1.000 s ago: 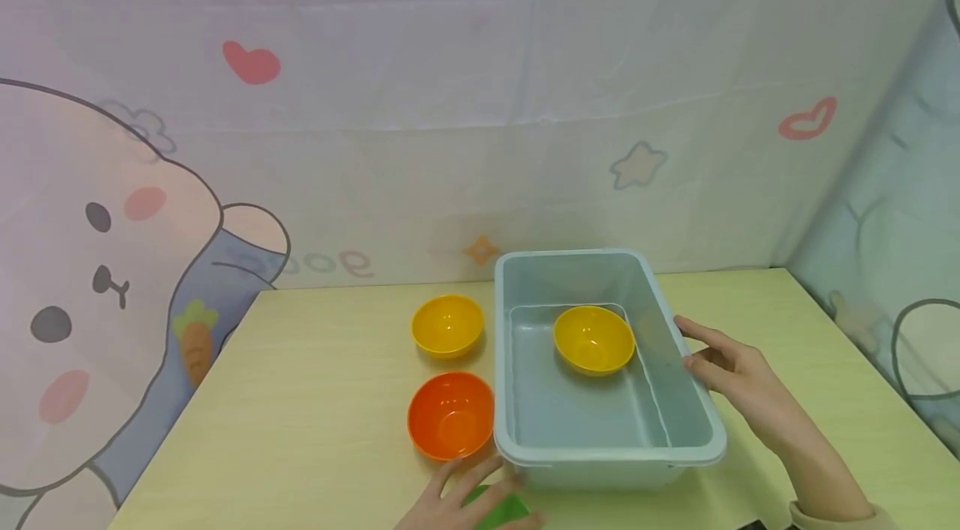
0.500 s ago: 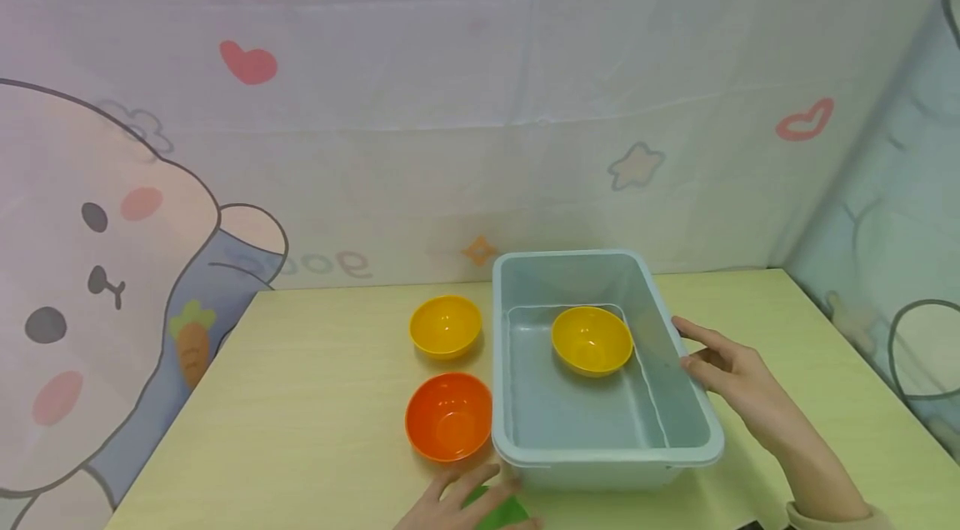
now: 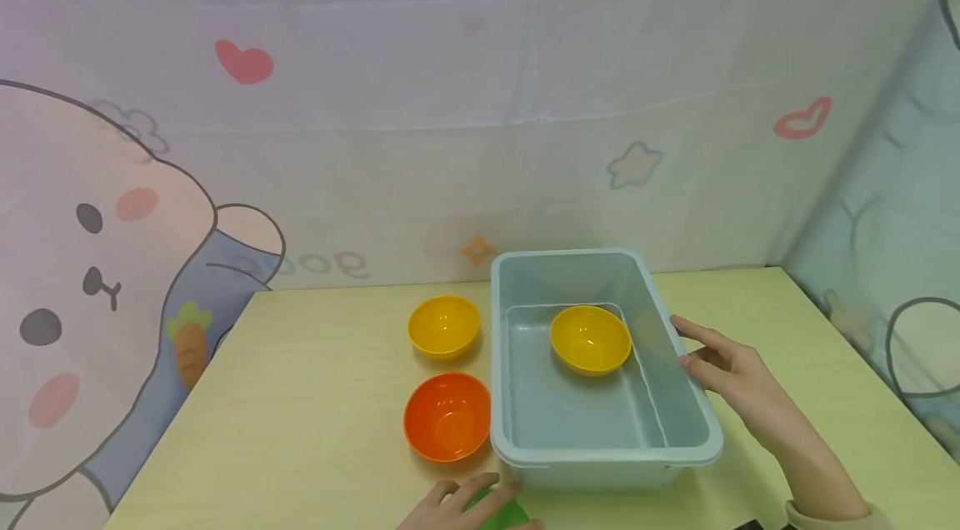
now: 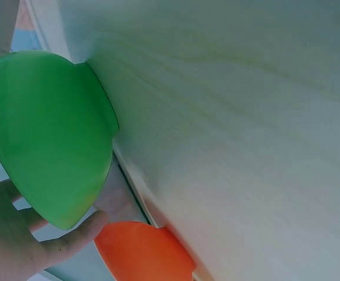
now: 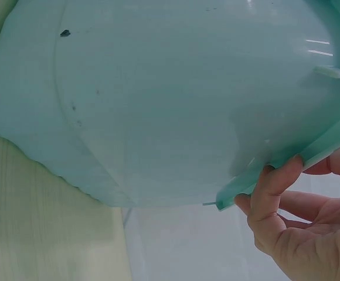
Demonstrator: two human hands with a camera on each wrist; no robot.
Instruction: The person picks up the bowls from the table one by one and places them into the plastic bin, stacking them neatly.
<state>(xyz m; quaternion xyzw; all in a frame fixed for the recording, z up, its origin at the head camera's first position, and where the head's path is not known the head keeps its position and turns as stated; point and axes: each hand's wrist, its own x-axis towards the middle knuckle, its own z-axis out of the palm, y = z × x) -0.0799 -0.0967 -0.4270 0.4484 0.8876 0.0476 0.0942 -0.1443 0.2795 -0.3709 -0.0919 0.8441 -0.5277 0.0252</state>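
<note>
ideally, grip the green bowl (image 4: pixel 47 134) evenly; left hand (image 3: pixel 452 512) spans it, right hand (image 3: pixel 746 384) touches the bin (image 3: pixel 600 457), fingers apart on both.

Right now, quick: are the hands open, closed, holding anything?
Left hand: at the green bowl; grip can't be told.
Right hand: closed, holding the blue bin by its rim.

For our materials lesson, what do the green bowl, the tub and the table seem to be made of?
Green bowl: probably plastic, smooth with a soft sheen, in one plain colour.
Tub: likely moulded plastic, semi-gloss; light streaks show on its wall.
Table: matt wood or wood-look laminate, unclear which; fine grain lines show.
</note>
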